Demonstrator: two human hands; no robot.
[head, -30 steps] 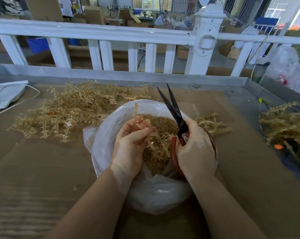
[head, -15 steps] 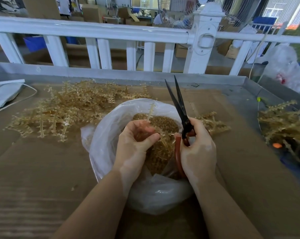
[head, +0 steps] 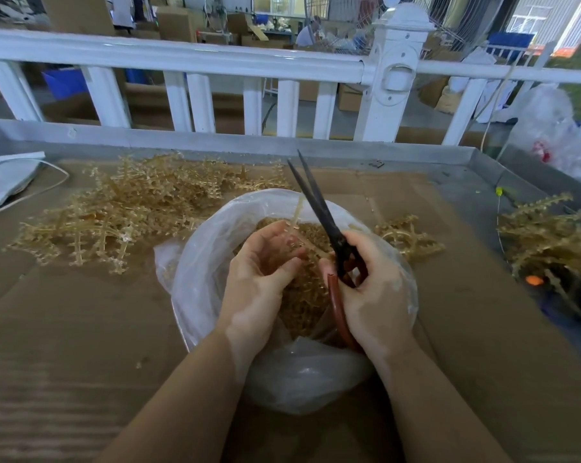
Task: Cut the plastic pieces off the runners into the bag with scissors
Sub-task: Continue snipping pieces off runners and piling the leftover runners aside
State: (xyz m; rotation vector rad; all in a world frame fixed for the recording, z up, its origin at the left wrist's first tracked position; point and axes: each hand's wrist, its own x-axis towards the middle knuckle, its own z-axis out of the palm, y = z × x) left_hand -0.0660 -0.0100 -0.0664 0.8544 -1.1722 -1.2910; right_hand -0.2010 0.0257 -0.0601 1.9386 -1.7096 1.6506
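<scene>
Over the clear plastic bag [head: 215, 262], the left hand [head: 262, 282] pinches a tan plastic runner [head: 297, 212]; the right hand [head: 372, 285] grips red-handled black scissors [head: 319, 208], blades slightly parted.

Even, soft daylight, moderately bright; brightest at the far windows [head: 529, 20], slightly blown out top right. Shadows on the bench [head: 65, 329] faint and diffuse. Mild sheen on the plastic bag [head: 209, 262]. Wide-angle bending: the white railing [head: 182, 56] bows, edges stretch. Near forearms and the lower corners soft; far background hazy, a little blurred.
</scene>
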